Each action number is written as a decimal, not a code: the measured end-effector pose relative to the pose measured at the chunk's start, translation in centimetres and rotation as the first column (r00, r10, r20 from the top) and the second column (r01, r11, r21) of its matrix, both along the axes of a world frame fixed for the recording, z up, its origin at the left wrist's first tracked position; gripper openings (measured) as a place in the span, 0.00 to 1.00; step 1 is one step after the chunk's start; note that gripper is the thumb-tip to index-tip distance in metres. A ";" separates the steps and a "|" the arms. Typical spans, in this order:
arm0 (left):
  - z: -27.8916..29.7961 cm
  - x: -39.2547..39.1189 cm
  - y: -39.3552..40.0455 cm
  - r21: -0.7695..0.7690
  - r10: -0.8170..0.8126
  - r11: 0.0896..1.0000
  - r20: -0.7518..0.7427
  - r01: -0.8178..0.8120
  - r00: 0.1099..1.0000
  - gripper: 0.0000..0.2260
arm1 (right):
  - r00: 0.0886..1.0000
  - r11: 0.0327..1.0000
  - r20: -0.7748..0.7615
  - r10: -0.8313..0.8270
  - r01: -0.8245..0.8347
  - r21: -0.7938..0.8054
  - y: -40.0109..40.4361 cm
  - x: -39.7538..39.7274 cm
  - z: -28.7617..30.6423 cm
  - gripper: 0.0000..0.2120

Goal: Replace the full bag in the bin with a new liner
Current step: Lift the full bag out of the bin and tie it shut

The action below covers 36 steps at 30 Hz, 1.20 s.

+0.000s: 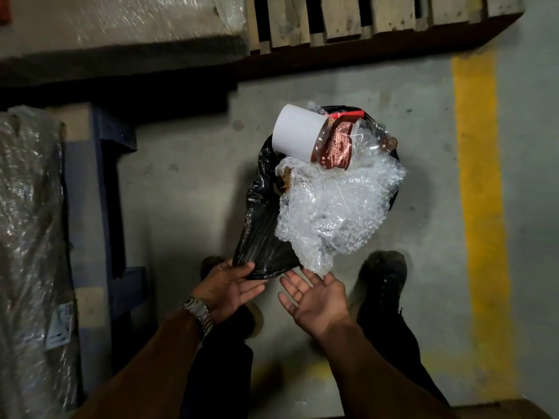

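The black bag stands on the concrete floor just beyond the person's 2 shoes, stuffed past its mouth. A crumpled mass of bubble wrap spills over its near and right side, and a white roll lies tilted on top at the far side, beside a red and brown wrapper. The bin itself is hidden under the bag and its load.

The left hand, with a metal watch on its wrist, is at the bag's loose near edge, which hangs low on the left; the thumb and fingers close lightly on that black flap. The right hand is released, palm up with fingers spread, just near of the bubble wrap's lowest tip and barely touching it, if at all.

A yellow line runs along the floor on the right. A wrapped load on a blue pallet sits at left, and a wooden pallet lies at the far edge.
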<state>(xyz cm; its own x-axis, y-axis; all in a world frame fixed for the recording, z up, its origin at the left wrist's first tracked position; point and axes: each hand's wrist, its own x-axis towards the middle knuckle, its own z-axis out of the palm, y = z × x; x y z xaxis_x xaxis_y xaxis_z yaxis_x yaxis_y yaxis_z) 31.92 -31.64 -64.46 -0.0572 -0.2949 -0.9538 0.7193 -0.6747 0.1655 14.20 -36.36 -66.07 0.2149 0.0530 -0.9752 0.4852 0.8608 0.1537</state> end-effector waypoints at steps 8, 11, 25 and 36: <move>0.2 -1.2 0.6 0.114 -0.195 0.975 0.021 0.192 0.981 0.07 | 0.987 0.988 -0.052 -0.155 0.153 -0.037 -1.0 -0.3 0.4 0.36; 0.5 -1.4 0.7 0.125 -0.197 0.973 0.022 0.193 0.980 0.07 | 0.982 0.986 -0.095 -0.163 0.160 -0.037 -1.1 -0.8 0.4 0.31; 2.7 -2.0 -1.3 0.027 0.176 0.984 -0.093 -0.174 0.980 0.07 | 0.915 0.924 -0.180 -0.361 0.325 -0.202 -4.8 -4.5 2.1 0.03; 4.1 -1.1 -6.1 -0.088 0.226 0.966 -0.165 -0.243 0.960 0.17 | 0.925 0.939 -0.237 -0.298 0.239 -0.247 -8.2 -6.4 4.2 0.04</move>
<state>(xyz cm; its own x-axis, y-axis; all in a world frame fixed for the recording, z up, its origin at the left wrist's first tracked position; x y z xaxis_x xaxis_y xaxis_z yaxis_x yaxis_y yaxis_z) 30.83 -37.76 -60.38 -0.1164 -0.4165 -0.9017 0.8773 -0.4687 0.1032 7.85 -44.59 -61.91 -0.0775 -0.1820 -0.9802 0.6997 0.6905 -0.1835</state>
